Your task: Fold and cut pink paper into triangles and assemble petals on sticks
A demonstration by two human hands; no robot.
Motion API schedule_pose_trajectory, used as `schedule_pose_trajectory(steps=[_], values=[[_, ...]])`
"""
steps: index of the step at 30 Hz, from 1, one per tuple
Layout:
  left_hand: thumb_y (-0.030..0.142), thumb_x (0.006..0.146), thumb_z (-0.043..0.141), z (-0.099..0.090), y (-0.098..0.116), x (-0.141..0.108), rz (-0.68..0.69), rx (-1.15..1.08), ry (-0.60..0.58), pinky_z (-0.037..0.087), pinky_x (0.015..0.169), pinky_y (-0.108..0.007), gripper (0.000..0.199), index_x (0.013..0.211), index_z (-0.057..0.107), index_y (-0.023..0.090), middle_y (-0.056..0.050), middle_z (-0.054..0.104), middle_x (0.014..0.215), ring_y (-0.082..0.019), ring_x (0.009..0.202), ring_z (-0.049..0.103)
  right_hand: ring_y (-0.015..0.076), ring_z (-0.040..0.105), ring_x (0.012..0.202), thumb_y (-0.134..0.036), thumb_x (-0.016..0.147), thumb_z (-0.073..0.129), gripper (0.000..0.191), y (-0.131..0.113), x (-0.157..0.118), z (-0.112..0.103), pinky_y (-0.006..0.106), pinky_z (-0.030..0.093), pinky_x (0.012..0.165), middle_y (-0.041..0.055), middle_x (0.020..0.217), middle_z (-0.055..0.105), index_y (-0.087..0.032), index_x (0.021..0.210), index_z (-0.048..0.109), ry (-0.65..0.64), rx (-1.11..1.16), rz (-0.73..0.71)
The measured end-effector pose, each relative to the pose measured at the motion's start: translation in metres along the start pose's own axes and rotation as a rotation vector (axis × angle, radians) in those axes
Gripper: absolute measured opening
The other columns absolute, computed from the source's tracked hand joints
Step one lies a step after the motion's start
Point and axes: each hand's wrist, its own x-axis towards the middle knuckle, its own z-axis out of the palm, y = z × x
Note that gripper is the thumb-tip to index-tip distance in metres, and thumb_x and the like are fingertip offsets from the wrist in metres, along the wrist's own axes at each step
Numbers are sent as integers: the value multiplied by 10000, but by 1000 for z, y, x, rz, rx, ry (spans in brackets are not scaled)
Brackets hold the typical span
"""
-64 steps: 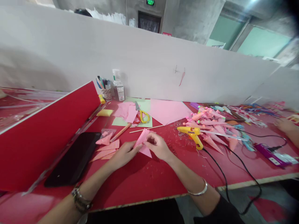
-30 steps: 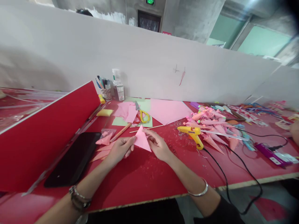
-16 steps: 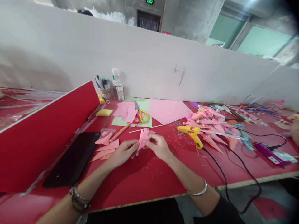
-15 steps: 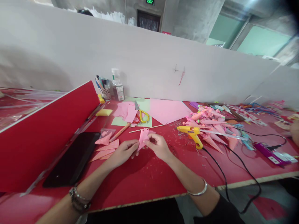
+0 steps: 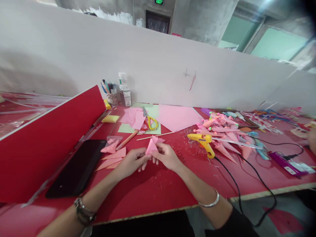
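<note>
Between both hands a piece of pink paper is being rolled into a cone shape, its pointed corners sticking up. My left hand pinches its lower left side with the thumb in front. On the right side, my right hand grips it with thumb and fingers. The hidden fingers are behind the paper. Left of my left hand lie several pink paper pieces and a small clear bag with pink contents. Thin wooden sticks lie just beyond the paper.
A yellow glue gun with a black cord lies to the right, before a heap of pink paper cones. Yellow-handled scissors rest on paper scraps. A black phone-like slab leans near the red divider. Another person's hand shows far right.
The pink paper has turned in my fingers, now standing more upright with a folded front. My left hand's fingers have shifted to beneath its lower end.
</note>
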Motion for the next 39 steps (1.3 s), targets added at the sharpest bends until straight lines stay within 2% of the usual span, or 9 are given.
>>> schedule_pose_trajectory(steps=[2, 8, 16, 18, 24, 29, 31, 36, 39], values=[[405, 838, 424, -1, 1, 0, 4, -25, -16, 340, 393, -147, 296, 764, 546, 145, 70, 462, 475, -44, 377, 392, 72, 477, 436, -413, 747, 551, 276, 2, 0, 0, 190, 374, 406, -36, 526, 514, -139, 754, 529, -33, -6, 13], [390, 836, 431, 0, 7, -2, -10, -12, -106, 312, 381, -142, 288, 830, 577, 143, 77, 430, 453, -42, 367, 359, 58, 437, 416, -420, 777, 520, 297, 3, -3, -2, 181, 350, 420, -47, 489, 485, -133, 709, 552, -95, -88, 22], [392, 827, 432, -1, 5, -8, -85, 57, -261, 279, 386, -151, 275, 849, 575, 158, 81, 401, 448, -54, 379, 356, 51, 385, 431, -434, 804, 481, 408, -4, -6, -11, 180, 300, 453, -58, 448, 419, -154, 509, 450, -369, -255, 28], [394, 822, 439, -2, 3, -9, -104, 71, -290, 268, 383, -156, 262, 814, 555, 159, 84, 402, 432, -55, 368, 344, 48, 359, 406, -438, 822, 445, 427, -3, -6, -11, 180, 271, 429, -66, 421, 385, -161, 499, 424, -395, -277, 39], [409, 793, 465, -1, 3, -8, -135, 96, -259, 259, 384, -162, 272, 657, 436, 175, 79, 424, 432, -59, 377, 370, 60, 355, 357, -487, 847, 336, 513, 3, -8, -3, 196, 255, 394, -46, 366, 375, -174, 444, 390, -154, -358, 139], [411, 787, 464, 1, 4, -7, -128, 104, -227, 246, 380, -165, 276, 645, 419, 178, 84, 416, 419, -59, 368, 363, 59, 295, 469, -464, 774, 483, 406, -2, -5, -3, 195, 221, 446, -66, 488, 309, -176, 516, 358, -5, -393, -75], [409, 792, 458, 2, 3, -7, -126, 103, -218, 239, 378, -164, 275, 650, 418, 176, 86, 419, 416, -57, 363, 365, 60, 266, 489, -457, 778, 477, 408, -3, -3, -4, 201, 209, 454, -64, 512, 275, -178, 521, 329, 18, -409, -111], [435, 822, 410, 4, 1, -5, -114, 89, -220, 255, 378, -163, 310, 683, 473, 166, 84, 419, 393, -63, 350, 382, 58, 262, 454, -495, 810, 399, 444, 3, -2, -6, 208, 198, 423, -58, 485, 272, -184, 508, 302, 69, -334, -70], [454, 849, 339, 4, 0, -3, -83, 74, -103, 267, 388, -168, 363, 669, 472, 168, 97, 370, 345, -61, 323, 328, 70, 350, 396, -559, 818, 316, 466, 4, -1, -5, 203, 254, 384, -49, 445, 376, -185, 548, 382, 87, -199, 2]])
